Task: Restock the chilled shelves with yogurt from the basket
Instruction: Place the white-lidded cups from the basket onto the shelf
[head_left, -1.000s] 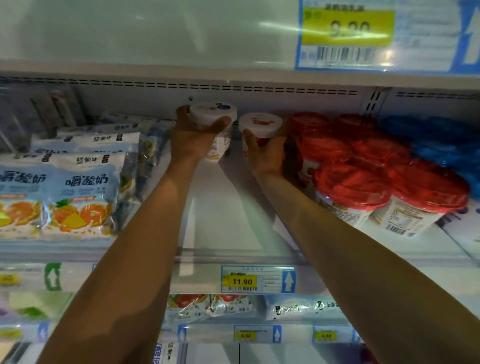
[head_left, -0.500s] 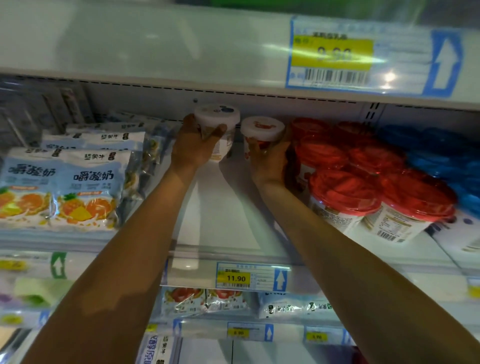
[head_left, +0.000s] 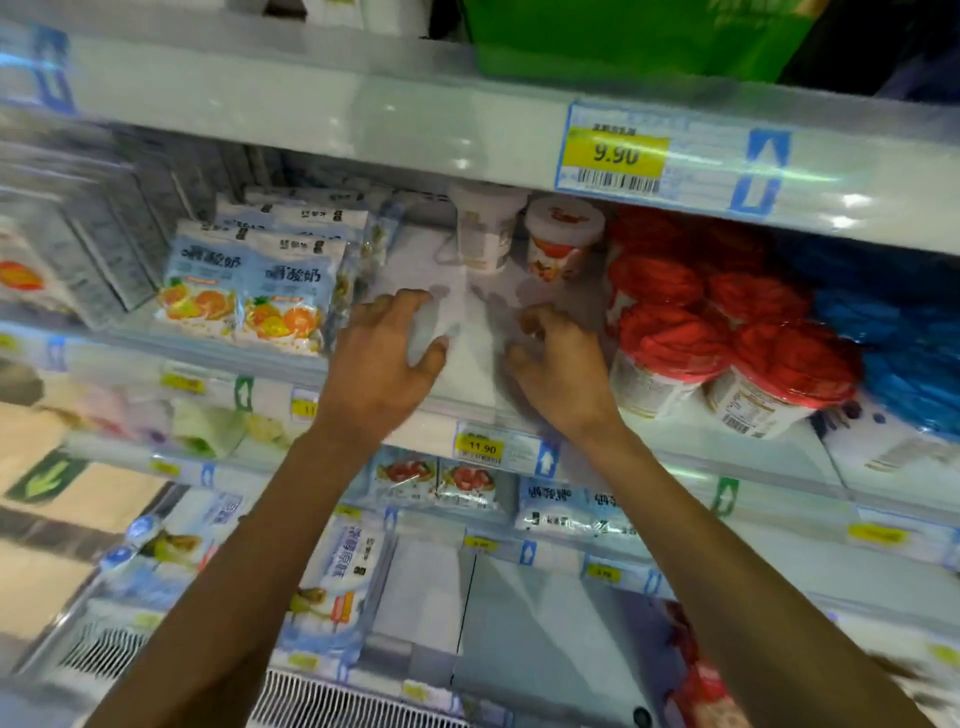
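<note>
Two yogurt cups stand side by side at the back of the white chilled shelf (head_left: 467, 332): a white-lidded cup (head_left: 485, 234) on the left and a cup with a red-printed lid (head_left: 561, 241) on the right. My left hand (head_left: 384, 364) and my right hand (head_left: 558, 369) hover over the shelf's front part, well in front of the cups. Both hands hold nothing and their fingers are loosely bent. The view is blurred by motion.
Red-lidded yogurt tubs (head_left: 675, 343) crowd the shelf to the right, with blue-wrapped packs (head_left: 904, 332) beyond. Orange-printed yogurt pouches (head_left: 244, 291) lie to the left. The shelf above carries a 9.90 price tag (head_left: 615, 153) on its edge. Lower shelves hold more pouches (head_left: 436, 480).
Both hands have let go of the two cups and drawn back toward the shelf's front edge. The cups stay at the back. The camera has tilted downward.
</note>
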